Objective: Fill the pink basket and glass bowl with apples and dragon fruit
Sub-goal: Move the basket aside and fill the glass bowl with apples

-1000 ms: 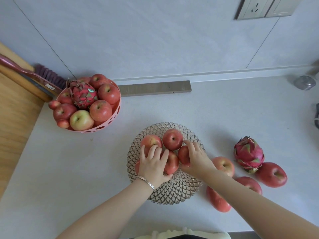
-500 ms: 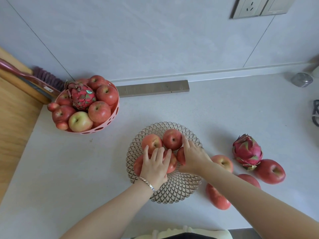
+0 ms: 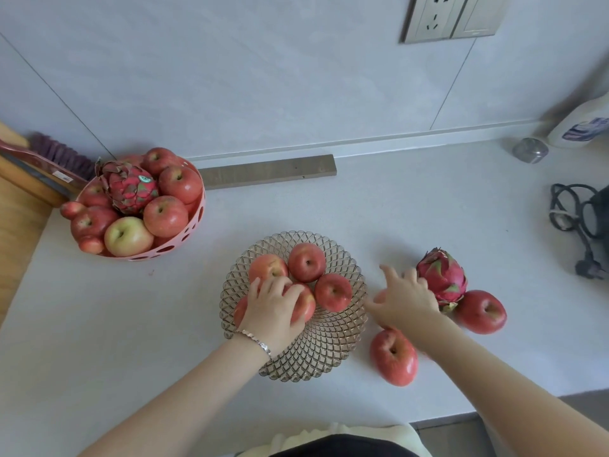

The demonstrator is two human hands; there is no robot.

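Our bench [image 3: 428,209] looks like matt pale stone or composite, smooth with a faint speckle. The glass bowl [image 3: 329,351] is clear, slightly smoky glass, cut in a diamond pattern that glints. The pink basket [image 3: 194,225] at the far left corner is smooth satin plastic with punched holes. Every apple [image 3: 393,356] has a waxy gloss. The dragon fruit [image 3: 443,275] near the right edge is duller, leathery and scaly. Past the left edge there's a warm-grained wood panel [image 3: 13,252]. The socket plate [image 3: 451,18] looks like brushed metal, our bracelet [image 3: 257,341] is shiny metal, and the cable [image 3: 558,219] is matt black rubber.
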